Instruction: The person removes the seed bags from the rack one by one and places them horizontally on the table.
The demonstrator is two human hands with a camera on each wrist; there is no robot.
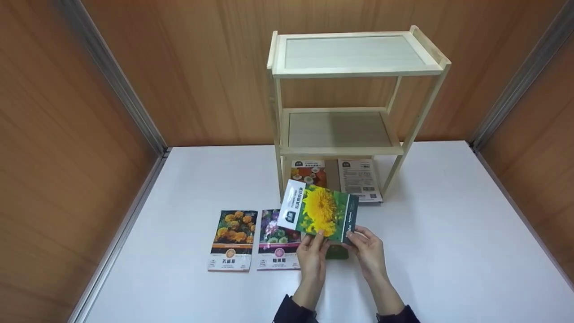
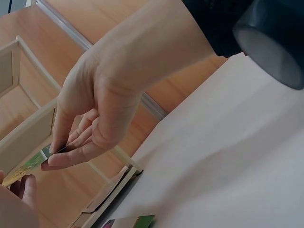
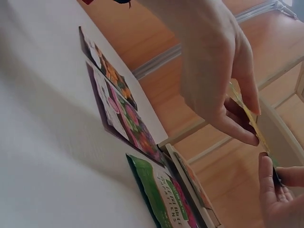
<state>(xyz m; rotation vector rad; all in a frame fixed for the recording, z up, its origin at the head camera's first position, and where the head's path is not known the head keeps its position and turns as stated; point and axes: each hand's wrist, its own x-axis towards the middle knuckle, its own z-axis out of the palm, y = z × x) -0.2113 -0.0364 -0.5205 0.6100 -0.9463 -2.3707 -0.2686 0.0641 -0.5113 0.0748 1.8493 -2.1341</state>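
Note:
Both hands hold up a seed packet (image 1: 320, 211) printed with a big yellow flower, just above the white table (image 1: 448, 233). My left hand (image 1: 314, 244) pinches its lower edge near the middle. My right hand (image 1: 364, 242) pinches its lower right corner. In the right wrist view the packet (image 3: 262, 140) shows edge-on between the left hand (image 3: 244, 130) and the right hand (image 3: 275, 183). The left wrist view shows the right hand (image 2: 54, 156) pinching the packet (image 2: 28, 164), with the left hand (image 2: 19, 192) at the bottom corner.
A marigold packet (image 1: 233, 240) and a purple-flower packet (image 1: 279, 244) lie side by side to the left. A green packet (image 1: 337, 252) lies under the hands. A two-tier wooden shelf (image 1: 354, 72) stands at the back, with two packets (image 1: 309, 172) (image 1: 359, 179) beneath it.

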